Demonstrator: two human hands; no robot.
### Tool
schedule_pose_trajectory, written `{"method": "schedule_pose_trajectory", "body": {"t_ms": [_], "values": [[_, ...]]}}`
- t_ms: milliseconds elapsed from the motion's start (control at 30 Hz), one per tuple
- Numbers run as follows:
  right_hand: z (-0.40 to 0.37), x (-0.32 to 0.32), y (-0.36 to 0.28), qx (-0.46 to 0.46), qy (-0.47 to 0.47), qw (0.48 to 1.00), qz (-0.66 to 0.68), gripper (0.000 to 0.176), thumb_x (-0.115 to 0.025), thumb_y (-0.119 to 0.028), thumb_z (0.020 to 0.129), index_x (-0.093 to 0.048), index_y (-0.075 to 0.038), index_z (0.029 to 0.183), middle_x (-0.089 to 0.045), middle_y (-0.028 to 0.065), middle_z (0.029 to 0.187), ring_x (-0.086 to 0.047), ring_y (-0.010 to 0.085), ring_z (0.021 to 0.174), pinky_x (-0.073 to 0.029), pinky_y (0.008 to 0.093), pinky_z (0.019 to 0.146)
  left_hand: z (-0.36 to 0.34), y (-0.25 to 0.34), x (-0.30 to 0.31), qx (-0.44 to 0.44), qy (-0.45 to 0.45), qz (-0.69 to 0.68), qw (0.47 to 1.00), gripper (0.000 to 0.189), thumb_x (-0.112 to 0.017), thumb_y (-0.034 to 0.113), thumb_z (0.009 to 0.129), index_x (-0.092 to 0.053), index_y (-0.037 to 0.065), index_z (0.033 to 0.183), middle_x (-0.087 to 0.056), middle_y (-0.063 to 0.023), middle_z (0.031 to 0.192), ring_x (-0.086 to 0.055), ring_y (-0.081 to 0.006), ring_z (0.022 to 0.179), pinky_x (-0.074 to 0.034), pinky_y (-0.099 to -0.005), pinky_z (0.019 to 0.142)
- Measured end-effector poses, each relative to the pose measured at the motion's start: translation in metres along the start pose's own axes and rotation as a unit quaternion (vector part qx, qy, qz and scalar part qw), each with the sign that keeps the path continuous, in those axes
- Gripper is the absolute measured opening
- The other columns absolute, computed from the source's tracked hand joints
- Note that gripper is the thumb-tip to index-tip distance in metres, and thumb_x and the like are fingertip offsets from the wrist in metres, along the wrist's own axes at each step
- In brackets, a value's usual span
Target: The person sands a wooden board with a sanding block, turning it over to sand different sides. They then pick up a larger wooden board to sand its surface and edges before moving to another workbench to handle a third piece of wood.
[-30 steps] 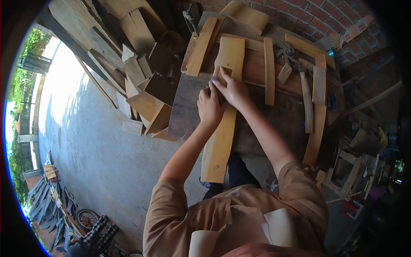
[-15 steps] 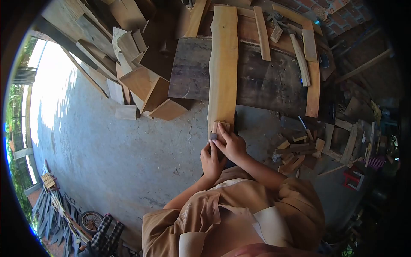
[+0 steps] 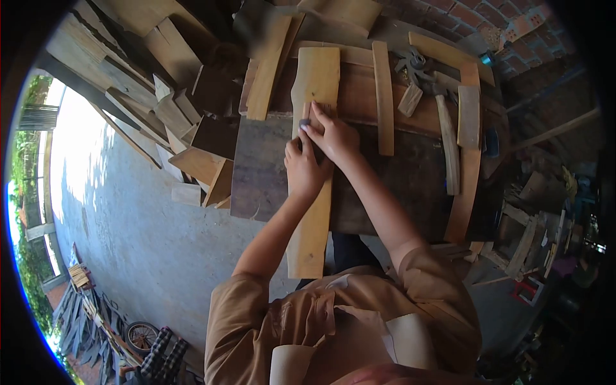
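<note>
Leans over a dark workbench (image 3: 263,173), with a long yellow plank (image 3: 308,237) lying across it and jutting past the near edge toward 6 o'clock. Has a narrow wooden strip (image 3: 384,96) at 2 o'clock from the hands. Keeps left hand (image 3: 305,170) and right hand (image 3: 337,138) touching, fingers clamped on a small block (image 3: 305,113) atop the plank, undersides hidden.

Gap between board (image 3: 318,72) and slat (image 3: 384,96)
</note>
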State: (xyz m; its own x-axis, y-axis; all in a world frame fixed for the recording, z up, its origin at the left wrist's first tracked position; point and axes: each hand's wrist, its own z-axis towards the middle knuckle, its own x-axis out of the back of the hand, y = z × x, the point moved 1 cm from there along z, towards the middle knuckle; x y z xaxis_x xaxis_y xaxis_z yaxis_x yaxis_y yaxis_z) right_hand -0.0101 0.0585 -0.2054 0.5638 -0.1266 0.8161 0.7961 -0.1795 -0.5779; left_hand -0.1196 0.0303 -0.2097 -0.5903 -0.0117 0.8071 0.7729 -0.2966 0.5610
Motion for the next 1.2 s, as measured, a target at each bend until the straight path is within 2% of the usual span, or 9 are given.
{"method": "schedule_pose_trajectory", "body": {"t_ms": [100, 133, 167, 267, 400, 500, 833, 967, 1200], "values": [[0.1, 0.026, 0.002, -0.071, -0.063, 0.994, -0.049, 0.065, -0.048, -0.056, 0.079, -0.032, -0.027, 0.135, -0.063, 0.0181, 0.09, -0.062, 0.0338, 0.081, -0.049, 0.0413, 0.07, 0.099, 0.013, -0.023, 0.011, -0.014, 0.024, 1.0, 0.078, -0.067, 0.029, 0.068, -0.032, -0.003, 0.13, -0.042, -0.0204, 0.107, -0.044, -0.0369, 0.102, -0.04, -0.0442, 0.083], [0.129, 0.019, 0.013, -0.053, 0.017, 0.998, -0.015, 0.065, -0.048, -0.057, 0.079, -0.032, -0.027, 0.135, -0.062, 0.0184, 0.095, -0.061, 0.0345, 0.087, -0.048, 0.0415, 0.074, 0.131, 0.016, -0.03, 0.02, -0.01, 0.021, 1.0, 0.075, -0.066, 0.029, 0.069, -0.033, -0.002, 0.13, -0.043, -0.0193, 0.106, -0.045, -0.0358, 0.101, -0.04, -0.0436, 0.082], [0.151, 0.026, 0.012, -0.085, -0.007, 0.996, -0.029, 0.064, -0.048, -0.056, 0.08, -0.033, -0.026, 0.134, -0.061, 0.0187, 0.097, -0.06, 0.0347, 0.089, -0.048, 0.0414, 0.075, 0.158, 0.017, -0.037, 0.034, -0.002, 0.053, 0.998, 0.069, -0.064, 0.03, 0.07, -0.036, 0.007, 0.13, -0.046, -0.0169, 0.107, -0.047, -0.0356, 0.101, -0.043, -0.043, 0.081], [0.174, 0.039, 0.002, -0.094, -0.042, 0.994, -0.043, 0.063, -0.045, -0.054, 0.082, -0.031, -0.024, 0.135, -0.059, 0.0154, 0.105, -0.059, 0.0332, 0.093, -0.048, 0.0412, 0.077, 0.175, 0.014, -0.038, 0.043, -0.009, 0.049, 0.998, 0.071, -0.064, 0.032, 0.07, -0.037, 0.007, 0.13, -0.046, -0.0189, 0.109, -0.048, -0.0355, 0.102, -0.043, -0.0422, 0.082], [0.116, 0.025, 0.0, -0.021, -0.047, 0.996, -0.072, 0.061, -0.041, -0.053, 0.084, -0.029, -0.022, 0.136, -0.058, 0.0106, 0.112, -0.059, 0.0309, 0.096, -0.048, 0.0407, 0.079, 0.113, 0.006, -0.018, 0.018, 0.002, -0.012, 1.0, 0.078, -0.071, 0.031, 0.065, -0.037, 0.002, 0.128, -0.045, -0.0192, 0.105, -0.048, -0.0352, 0.099, -0.043, -0.0413, 0.082], [0.018, 0.019, -0.021, 0.004, -0.014, 0.999, -0.049, 0.056, -0.042, -0.05, 0.085, -0.037, -0.02, 0.132, -0.064, 0.0169, 0.085, -0.063, 0.0338, 0.074, -0.049, 0.0446, 0.065, 0.021, 0.0, 0.008, -0.005, 0.034, -0.049, 0.998, 0.079, -0.072, 0.027, 0.063, -0.037, -0.001, 0.128, -0.045, -0.0209, 0.104, -0.049, -0.0373, 0.096, -0.044, -0.0412, 0.08], [-0.303, -0.034, -0.063, -0.005, -0.08, 0.996, 0.033, 0.055, -0.055, -0.035, 0.083, -0.038, -0.02, 0.133, -0.052, 0.0186, 0.077, -0.056, 0.0349, 0.064, -0.046, 0.0414, 0.056, -0.285, -0.03, 0.094, 0.042, -0.084, -0.108, 0.99, 0.076, -0.072, 0.013, 0.061, -0.037, -0.008, 0.126, -0.045, -0.0228, 0.108, -0.047, -0.0373, 0.098, -0.041, -0.0398, 0.084], [-0.325, -0.037, -0.061, -0.019, -0.098, 0.994, 0.045, 0.056, -0.055, -0.033, 0.083, -0.037, -0.02, 0.134, -0.052, 0.0175, 0.079, -0.056, 0.0337, 0.068, -0.046, 0.0409, 0.057, -0.311, -0.032, 0.089, 0.041, -0.068, -0.118, 0.99, 0.078, -0.073, 0.012, 0.06, -0.038, -0.008, 0.126, -0.045, -0.0226, 0.108, -0.047, -0.0364, 0.096, -0.041, -0.0405, 0.083], [-0.25, -0.029, -0.033, -0.02, -0.053, 0.998, 0.015, 0.057, -0.057, -0.034, 0.082, -0.036, -0.022, 0.134, -0.054, 0.0152, 0.081, -0.058, 0.0318, 0.064, -0.047, 0.0393, 0.054, -0.227, -0.018, 0.062, -0.009, -0.059, -0.056, 0.997, 0.077, -0.072, 0.014, 0.061, -0.037, -0.008, 0.126, -0.045, -0.0223, 0.109, -0.047, -0.0361, 0.096, -0.041, -0.0409, 0.083]]}}
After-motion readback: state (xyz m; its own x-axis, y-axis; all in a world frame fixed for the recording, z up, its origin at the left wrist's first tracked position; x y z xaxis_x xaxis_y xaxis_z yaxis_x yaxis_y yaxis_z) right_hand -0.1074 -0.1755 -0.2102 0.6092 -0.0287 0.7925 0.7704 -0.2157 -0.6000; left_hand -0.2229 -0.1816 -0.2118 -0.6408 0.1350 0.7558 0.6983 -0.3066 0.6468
